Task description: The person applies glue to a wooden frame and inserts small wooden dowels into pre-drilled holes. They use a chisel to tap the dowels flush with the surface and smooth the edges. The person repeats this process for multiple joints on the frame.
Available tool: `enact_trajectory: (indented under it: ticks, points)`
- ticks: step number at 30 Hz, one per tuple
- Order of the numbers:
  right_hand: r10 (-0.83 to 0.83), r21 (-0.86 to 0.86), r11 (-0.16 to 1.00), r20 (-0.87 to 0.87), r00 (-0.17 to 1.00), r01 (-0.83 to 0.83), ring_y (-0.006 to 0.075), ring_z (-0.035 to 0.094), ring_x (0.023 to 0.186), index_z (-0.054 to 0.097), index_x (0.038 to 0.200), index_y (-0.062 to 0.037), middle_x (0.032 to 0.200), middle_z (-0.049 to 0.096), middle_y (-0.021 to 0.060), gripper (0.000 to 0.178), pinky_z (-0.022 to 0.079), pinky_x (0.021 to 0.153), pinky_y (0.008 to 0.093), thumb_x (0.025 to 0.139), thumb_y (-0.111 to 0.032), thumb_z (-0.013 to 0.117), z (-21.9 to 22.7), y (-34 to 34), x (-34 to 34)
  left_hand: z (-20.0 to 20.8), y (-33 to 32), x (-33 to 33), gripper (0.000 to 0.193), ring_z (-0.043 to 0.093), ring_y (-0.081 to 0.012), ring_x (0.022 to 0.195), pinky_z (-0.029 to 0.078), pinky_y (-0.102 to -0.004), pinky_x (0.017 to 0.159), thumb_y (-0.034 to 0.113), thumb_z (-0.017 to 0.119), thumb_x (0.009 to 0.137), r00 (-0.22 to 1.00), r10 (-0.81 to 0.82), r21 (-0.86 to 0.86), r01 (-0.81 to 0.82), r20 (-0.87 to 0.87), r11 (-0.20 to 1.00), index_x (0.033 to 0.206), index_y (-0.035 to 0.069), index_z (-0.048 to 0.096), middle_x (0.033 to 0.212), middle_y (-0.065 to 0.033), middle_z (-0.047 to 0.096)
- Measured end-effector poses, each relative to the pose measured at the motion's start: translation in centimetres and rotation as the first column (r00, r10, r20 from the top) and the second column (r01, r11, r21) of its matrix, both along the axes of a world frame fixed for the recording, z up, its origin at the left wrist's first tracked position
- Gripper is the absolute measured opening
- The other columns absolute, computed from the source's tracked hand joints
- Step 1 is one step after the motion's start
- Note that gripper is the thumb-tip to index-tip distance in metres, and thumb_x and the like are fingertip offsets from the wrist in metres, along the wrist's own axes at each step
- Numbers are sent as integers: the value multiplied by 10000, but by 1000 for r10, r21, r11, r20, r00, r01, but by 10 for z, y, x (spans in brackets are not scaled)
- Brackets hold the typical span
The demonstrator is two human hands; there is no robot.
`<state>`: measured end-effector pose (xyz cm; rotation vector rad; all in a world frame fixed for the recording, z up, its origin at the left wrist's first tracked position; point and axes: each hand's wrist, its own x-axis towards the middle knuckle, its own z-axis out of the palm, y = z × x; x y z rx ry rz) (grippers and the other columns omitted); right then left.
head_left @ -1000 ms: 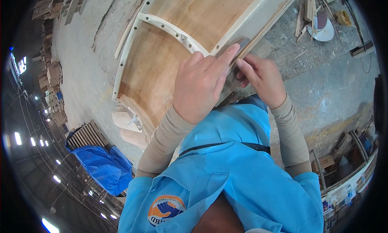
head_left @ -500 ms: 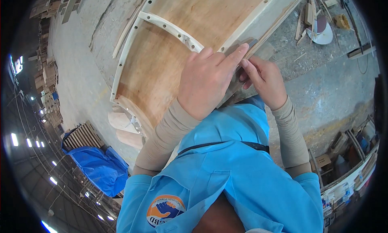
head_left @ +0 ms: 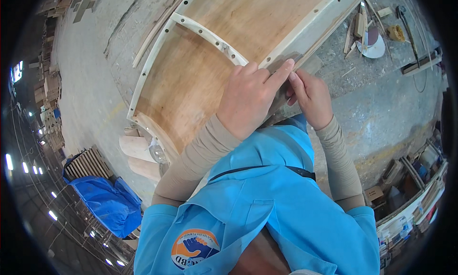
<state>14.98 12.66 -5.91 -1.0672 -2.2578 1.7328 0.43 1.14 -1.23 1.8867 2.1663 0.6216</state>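
A curved wooden frame (head_left: pixel 305 18) with pale, hole-drilled rails and a light-brown panel (head_left: pixel 176 74) lies in front of me. My left hand (head_left: pixel 248 96) is over its near right corner, fingers curled down and index finger stretched along the rail's edge. Whatever sits under those fingers is mostly hidden; a bit of something grey shows by the index fingertip. Beside it, my right hand (head_left: pixel 310 96) pinches with thumb and fingers at the same edge, close to the left fingertips. What the right fingers grip cannot be made out.
On the grey work surface at the right lie wood offcuts (head_left: pixel 359 26), a white disc (head_left: pixel 374 48), a yellow roll (head_left: pixel 395 33) and a dark bar-like tool (head_left: pixel 405 27). Rounded wooden pieces (head_left: pixel 138 147) and a blue tarp (head_left: pixel 107 203) are at left. A crate-like bin (head_left: pixel 410 179) stands right.
Both hands stay at the frame's corner, the left index fingertip slightly lower against the edge. Less of the grey piece by that fingertip shows. The whole view has shifted slightly.
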Motion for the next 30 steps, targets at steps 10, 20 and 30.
enact_trajectory:
  ticks: [10, 20, 30]
  points:
    - [-27, 78, 997, 12, 1000, 26, 271, 660, 533, 593, 833, -32, 607, 611, 130, 373, 486, 547, 422, 1060, -309, 486, 0, -4, 0, 4, -5, 0, 570, 503, -222, 698, 418, -373, 683, 54, 662, 848, 1000, -24, -2, 24, 9, 1000, 1412, 97, 588, 704, -31, 521]
    - [-15, 110, 994, 20, 1000, 13, 286, 655, 537, 574, 819, -37, 625, 617, 133, 397, 484, 554, 433, 1066, -330, 470, -2, -4, 1, 7, -13, -3, 551, 510, -237, 708, 421, -378, 696, 36, 665, 859, 999, -34, -8, 34, 43, 999, 1403, 87, 590, 720, -42, 549]
    - [3, 98, 995, 21, 1000, -5, 282, 657, 548, 579, 833, -45, 619, 614, 117, 401, 482, 562, 429, 1081, -327, 437, -1, -3, 2, 11, -22, -6, 549, 520, -244, 715, 421, -383, 683, 34, 677, 855, 999, -47, -23, 48, 26, 999, 1396, 79, 595, 735, -46, 568]
